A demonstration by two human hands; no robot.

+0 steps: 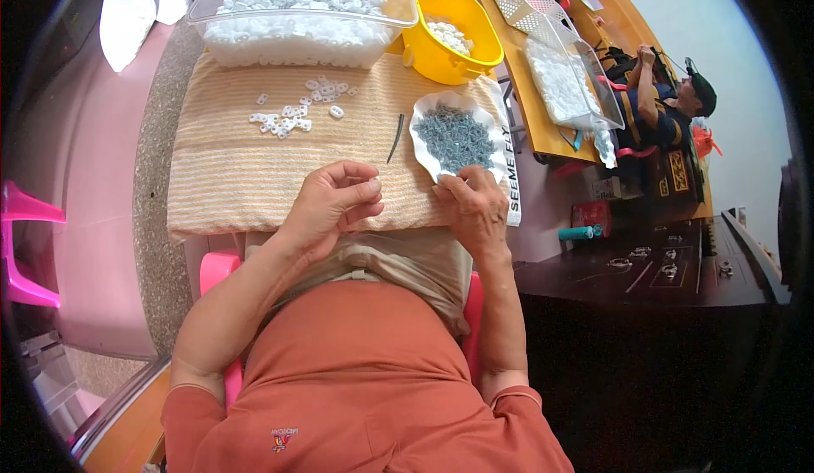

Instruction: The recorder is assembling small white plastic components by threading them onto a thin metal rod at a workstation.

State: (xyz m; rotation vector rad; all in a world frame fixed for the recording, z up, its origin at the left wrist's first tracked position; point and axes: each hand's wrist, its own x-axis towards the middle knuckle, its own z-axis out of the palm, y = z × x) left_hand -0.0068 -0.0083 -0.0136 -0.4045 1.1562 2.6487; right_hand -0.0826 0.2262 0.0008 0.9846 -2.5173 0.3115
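Observation:
My left hand (333,199) is held over the near part of the striped towel (220,193), thumb and forefinger pressed together. Whatever is pinched there, if anything, is too small to make out. At the near rim of a white wavy-edged dish (418,134) is my right hand (476,210), its fingers bent and closed. Its fingertips are partly hidden, so I cannot make out what they hold. Many small grey-blue pieces (458,134) fill the dish. Left of it lies a thin dark curved tool (396,138). Small white oval parts with holes (288,121) are scattered on the towel's left half.
A clear bin (297,19) heaped with white parts stands at the back. Beside it, a yellow tub (449,66) holds some white pieces. On a wooden table to the right are a white basket (521,2) and another clear bin (606,104); a person (670,104) sits beyond.

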